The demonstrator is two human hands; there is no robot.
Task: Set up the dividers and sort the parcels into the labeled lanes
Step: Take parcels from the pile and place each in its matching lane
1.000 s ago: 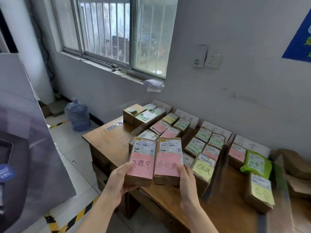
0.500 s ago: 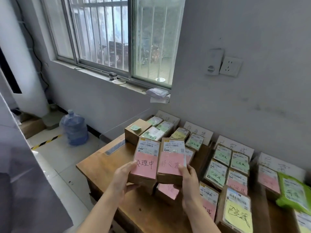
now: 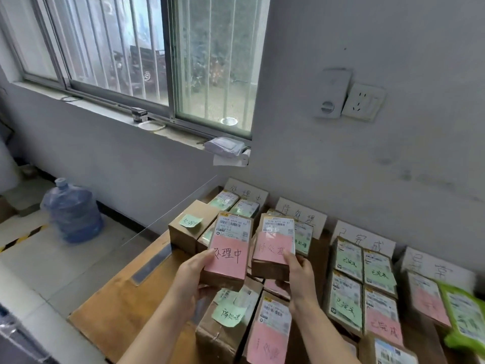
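My left hand (image 3: 193,274) grips a brown parcel with a pink note (image 3: 227,254) and holds it up above the wooden table (image 3: 118,298). Right beside it my right hand (image 3: 299,271) grips a second brown parcel with a pink note (image 3: 274,248). Both parcels show shipping labels on top. White handwritten lane cards (image 3: 301,214) stand against the wall behind rows of sorted parcels (image 3: 362,279). More parcels with green and pink notes (image 3: 244,327) lie under my hands. No divider is plainly visible between the rows.
A brown box with a green sticky note (image 3: 190,227) sits at the table's far left. A green soft parcel (image 3: 462,316) lies at the right. A blue water bottle (image 3: 72,214) stands on the floor by the wall. The window sill holds a white packet (image 3: 225,147).
Both hands have carried the two pink-noted parcels forward over the table toward the lane cards. The view has moved closer to the wall and rows.
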